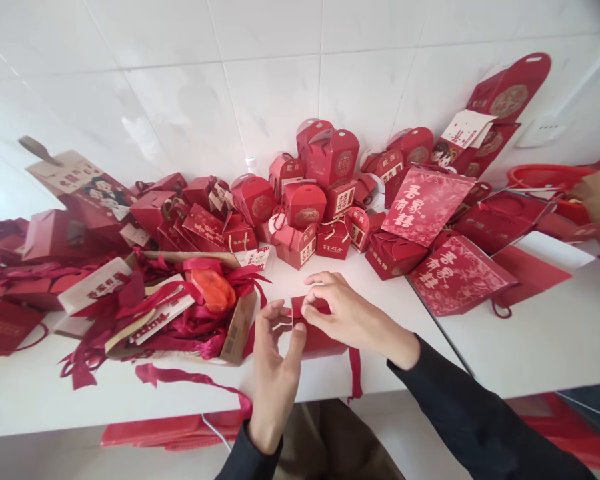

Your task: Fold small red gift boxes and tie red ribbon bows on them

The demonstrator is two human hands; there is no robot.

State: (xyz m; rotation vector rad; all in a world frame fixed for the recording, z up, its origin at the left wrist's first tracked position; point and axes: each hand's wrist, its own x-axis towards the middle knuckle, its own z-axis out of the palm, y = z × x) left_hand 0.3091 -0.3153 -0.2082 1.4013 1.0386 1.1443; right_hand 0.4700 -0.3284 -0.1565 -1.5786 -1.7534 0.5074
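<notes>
A small red paper gift box [325,343] stands on the white table directly in front of me. My left hand [276,353] grips its left edge, thumb at the front and fingers curled behind. From the right, my right hand [347,312] pinches the top of the box with thumb and index finger; the palm hides part of it. A dark pink ribbon [355,375] trails from beside the box over the table's front edge. Left of my hands, another loose ribbon [195,377] lies near the edge.
A shallow cardboard box [237,327] on the left holds tangled ribbons and an orange-red bundle [213,291]. Several finished-looking red boxes [305,203] are piled along the tiled wall. Red printed bags [427,203] lie at the right, by a table seam. Red stools [155,430] sit below.
</notes>
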